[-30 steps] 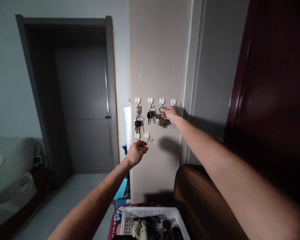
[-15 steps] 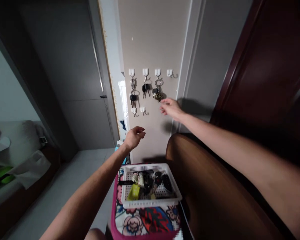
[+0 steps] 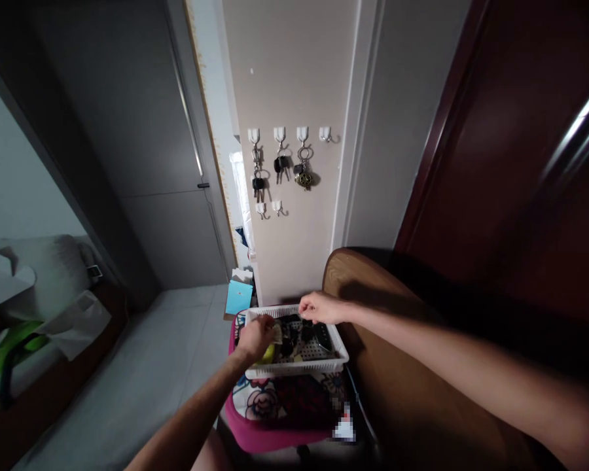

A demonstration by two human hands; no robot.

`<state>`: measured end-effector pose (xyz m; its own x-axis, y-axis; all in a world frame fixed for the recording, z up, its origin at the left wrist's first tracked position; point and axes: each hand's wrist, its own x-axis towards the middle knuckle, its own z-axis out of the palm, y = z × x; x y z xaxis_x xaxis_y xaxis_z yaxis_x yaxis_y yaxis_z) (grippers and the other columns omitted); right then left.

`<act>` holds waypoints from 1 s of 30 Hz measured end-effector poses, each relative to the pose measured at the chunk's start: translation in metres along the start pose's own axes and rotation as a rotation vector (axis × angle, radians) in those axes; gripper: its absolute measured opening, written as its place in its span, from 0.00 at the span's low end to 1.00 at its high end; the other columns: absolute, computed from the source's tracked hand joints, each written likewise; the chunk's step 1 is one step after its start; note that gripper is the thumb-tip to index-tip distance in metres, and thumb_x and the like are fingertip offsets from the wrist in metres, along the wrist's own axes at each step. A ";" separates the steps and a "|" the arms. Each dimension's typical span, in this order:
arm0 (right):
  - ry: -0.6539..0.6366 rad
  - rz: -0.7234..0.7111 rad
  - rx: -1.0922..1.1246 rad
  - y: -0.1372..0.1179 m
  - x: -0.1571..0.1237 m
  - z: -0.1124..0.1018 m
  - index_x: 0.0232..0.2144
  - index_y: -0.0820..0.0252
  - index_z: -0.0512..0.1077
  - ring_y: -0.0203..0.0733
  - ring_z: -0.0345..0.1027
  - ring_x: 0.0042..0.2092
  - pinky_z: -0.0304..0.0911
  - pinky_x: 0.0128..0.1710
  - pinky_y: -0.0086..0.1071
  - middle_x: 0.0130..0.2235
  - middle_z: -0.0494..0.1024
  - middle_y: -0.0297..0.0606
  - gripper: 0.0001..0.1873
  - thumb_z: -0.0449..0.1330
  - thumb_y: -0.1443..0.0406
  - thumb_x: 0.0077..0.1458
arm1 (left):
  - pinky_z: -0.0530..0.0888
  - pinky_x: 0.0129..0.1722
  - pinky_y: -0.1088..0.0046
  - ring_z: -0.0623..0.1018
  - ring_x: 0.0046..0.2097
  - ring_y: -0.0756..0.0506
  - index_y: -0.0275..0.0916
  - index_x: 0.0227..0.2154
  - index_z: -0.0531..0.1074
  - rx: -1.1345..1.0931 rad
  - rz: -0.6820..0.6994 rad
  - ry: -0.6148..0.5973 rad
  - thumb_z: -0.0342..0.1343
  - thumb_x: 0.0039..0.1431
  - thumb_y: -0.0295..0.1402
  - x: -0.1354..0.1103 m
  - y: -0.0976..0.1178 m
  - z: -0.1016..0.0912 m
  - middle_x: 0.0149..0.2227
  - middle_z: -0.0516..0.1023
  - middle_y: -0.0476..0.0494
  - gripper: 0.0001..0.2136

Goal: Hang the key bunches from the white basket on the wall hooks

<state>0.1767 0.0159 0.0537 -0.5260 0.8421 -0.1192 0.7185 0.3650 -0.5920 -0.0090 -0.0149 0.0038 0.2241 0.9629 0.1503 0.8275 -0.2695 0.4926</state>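
My left hand (image 3: 256, 337) reaches into the left side of a white plastic basket (image 3: 294, 367). Its fingers are closed beside a pale item (image 3: 277, 332), just above a yellow item (image 3: 267, 354); whatever they grip is hidden. Over the basket's back rim is my right hand (image 3: 316, 307), fingers curled together, and I cannot make out anything in them. Dark small items and a black oval object (image 3: 322, 337) lie in the basket. Above, key bunches hang from white wall hooks: one at left (image 3: 258, 184), one in the middle (image 3: 281, 165), and one with a brass wheel-shaped charm (image 3: 304, 180).
The basket stands on a pink-edged, flower-patterned stool (image 3: 262, 435). A bare hook (image 3: 325, 135) is at upper right, two more lower down (image 3: 277, 208). A brown wooden panel (image 3: 397, 366) rises at right. A blue box (image 3: 239, 297) stands behind left.
Both hands have come down from in front of the wall to the basket. My right hand has left the area beside the brass charm. The view has shifted slightly.
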 end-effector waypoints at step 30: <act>-0.143 -0.033 -0.565 0.018 -0.003 0.006 0.32 0.59 0.67 0.38 0.61 0.35 0.53 0.30 0.26 0.33 0.70 0.38 0.16 0.50 0.69 0.35 | 0.60 0.37 0.76 0.65 0.38 0.49 0.39 0.31 0.63 0.168 0.048 0.004 0.43 0.46 0.30 -0.013 0.002 0.008 0.34 0.67 0.46 0.08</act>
<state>0.1886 0.0173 0.0392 -0.5798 0.7794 -0.2373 0.8116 0.5780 -0.0847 -0.0059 -0.0279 -0.0042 0.2635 0.9490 0.1733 0.8906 -0.3083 0.3343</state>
